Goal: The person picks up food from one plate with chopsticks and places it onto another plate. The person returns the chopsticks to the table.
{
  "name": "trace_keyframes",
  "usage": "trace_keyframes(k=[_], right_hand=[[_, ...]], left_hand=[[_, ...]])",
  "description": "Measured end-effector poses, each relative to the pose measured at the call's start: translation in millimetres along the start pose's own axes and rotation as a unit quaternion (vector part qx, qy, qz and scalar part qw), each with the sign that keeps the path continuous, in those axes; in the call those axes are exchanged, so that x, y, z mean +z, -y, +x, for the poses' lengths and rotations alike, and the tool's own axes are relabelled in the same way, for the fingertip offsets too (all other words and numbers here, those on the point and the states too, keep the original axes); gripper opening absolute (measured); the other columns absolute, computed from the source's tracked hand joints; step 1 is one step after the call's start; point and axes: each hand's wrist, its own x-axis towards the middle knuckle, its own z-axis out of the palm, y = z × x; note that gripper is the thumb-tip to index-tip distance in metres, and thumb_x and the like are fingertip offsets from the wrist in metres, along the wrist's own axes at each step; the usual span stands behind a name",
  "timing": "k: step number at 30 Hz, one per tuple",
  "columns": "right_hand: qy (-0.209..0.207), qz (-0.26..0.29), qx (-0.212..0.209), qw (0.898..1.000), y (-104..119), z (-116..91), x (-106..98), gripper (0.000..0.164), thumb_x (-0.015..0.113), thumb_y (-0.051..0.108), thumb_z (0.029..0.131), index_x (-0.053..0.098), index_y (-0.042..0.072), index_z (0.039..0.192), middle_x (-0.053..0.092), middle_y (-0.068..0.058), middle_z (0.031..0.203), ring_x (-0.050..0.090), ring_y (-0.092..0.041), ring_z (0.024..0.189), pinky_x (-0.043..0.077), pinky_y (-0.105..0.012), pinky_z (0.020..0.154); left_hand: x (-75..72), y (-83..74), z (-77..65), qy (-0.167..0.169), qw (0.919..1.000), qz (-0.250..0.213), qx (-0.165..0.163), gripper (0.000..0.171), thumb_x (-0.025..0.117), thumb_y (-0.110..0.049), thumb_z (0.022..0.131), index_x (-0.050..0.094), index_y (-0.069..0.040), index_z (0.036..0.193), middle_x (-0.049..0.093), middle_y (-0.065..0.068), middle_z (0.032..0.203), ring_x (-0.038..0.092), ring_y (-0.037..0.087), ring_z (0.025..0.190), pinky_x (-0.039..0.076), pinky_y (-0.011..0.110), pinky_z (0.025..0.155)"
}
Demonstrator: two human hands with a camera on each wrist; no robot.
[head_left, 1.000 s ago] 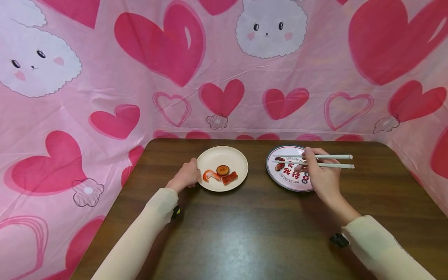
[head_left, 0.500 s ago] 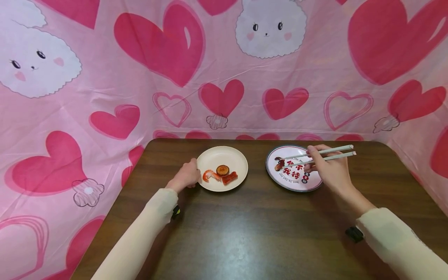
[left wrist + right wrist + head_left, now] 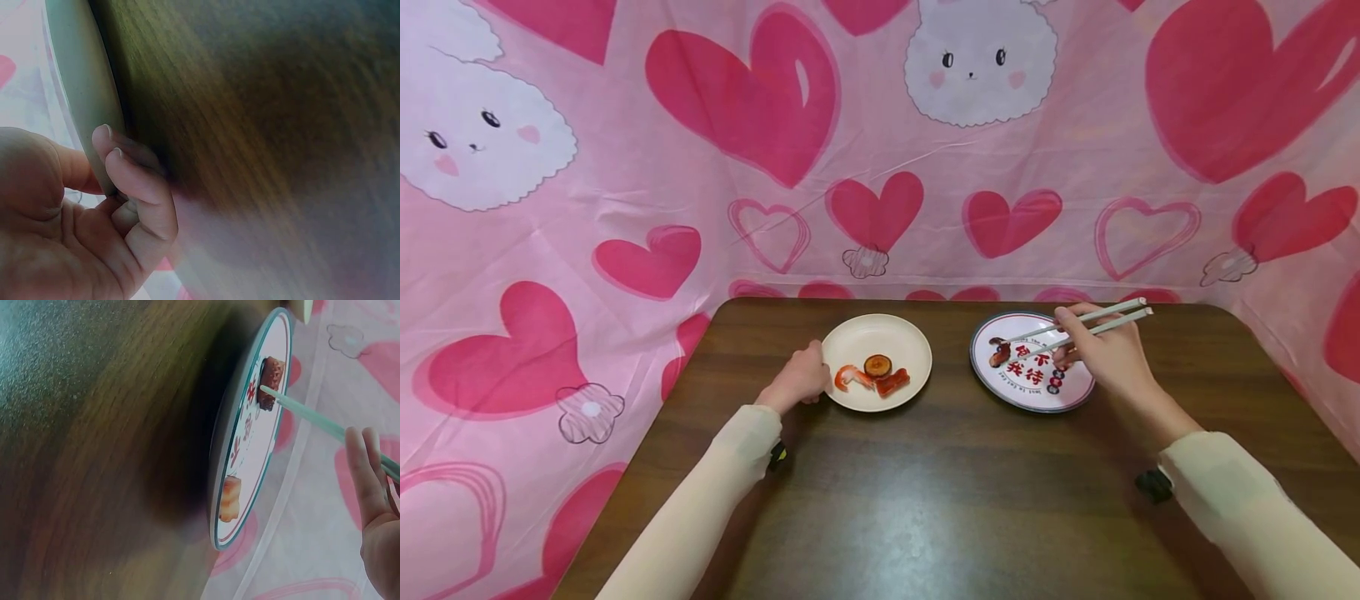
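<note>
In the head view, my left hand (image 3: 803, 372) grips the left rim of a cream plate (image 3: 876, 327); the left wrist view shows its curled fingers (image 3: 140, 178) at the rim. A shrimp (image 3: 853, 377), a round brown slice (image 3: 877, 365) and a red food piece (image 3: 892, 382) lie on that plate. My right hand (image 3: 1108, 350) holds pale green chopsticks (image 3: 1108, 317) over a white plate with a dark rim and red characters (image 3: 1026, 398). Their tips are right at a bumpy reddish-brown food piece (image 3: 272, 381). An orange food piece (image 3: 230, 499) sits at the plate's other side.
Both plates stand near the far edge of a brown wooden table (image 3: 880, 492), with a gap between them. A pink cloth with hearts (image 3: 880, 142) hangs behind and at the sides.
My right hand has shifted slightly right, and the chopsticks have gone from nearly level to slanting, tips lowered to the brown piece. The left hand and cream plate have stayed put.
</note>
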Motion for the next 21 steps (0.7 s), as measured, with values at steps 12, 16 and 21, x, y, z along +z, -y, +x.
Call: trace_keyframes(k=[12,16,21], right_hand=[[0.004,-0.021,-0.001,1.000,-3.2,7.4,2.8,0.035,0.061,0.023,0.108,0.065,-0.011,0.116,0.072,-0.007,0.075,0.073,-0.022,0.057,0.060,-0.034,0.052],[0.006,-0.028,0.001,1.000,-4.7,10.0,2.4,0.036,0.060,0.023,0.109,0.066,-0.012,0.115,0.072,-0.010,0.076,0.073,-0.023,0.057,0.059,-0.033,0.051],[0.005,-0.020,0.012,1.000,-8.7,11.9,1.6,0.039,0.061,0.029,0.109,0.066,-0.009,0.114,0.071,-0.023,0.084,0.073,-0.021,0.058,0.060,-0.035,0.052]], left_hand=[[0.2,0.5,1.4,0.004,1.0000,0.003,-0.008,0.045,0.055,-0.003,0.099,0.038,0.009,0.138,0.061,0.019,0.083,0.056,0.023,0.054,0.052,0.032,0.051],[0.2,0.3,1.6,0.006,1.0000,0.001,-0.006,0.046,0.056,-0.003,0.098,0.038,0.009,0.138,0.061,0.019,0.083,0.056,0.024,0.054,0.052,0.032,0.051],[0.5,0.0,1.2,0.006,1.0000,0.004,-0.007,0.044,0.055,-0.004,0.100,0.038,0.009,0.138,0.061,0.019,0.083,0.056,0.023,0.054,0.052,0.032,0.051]])
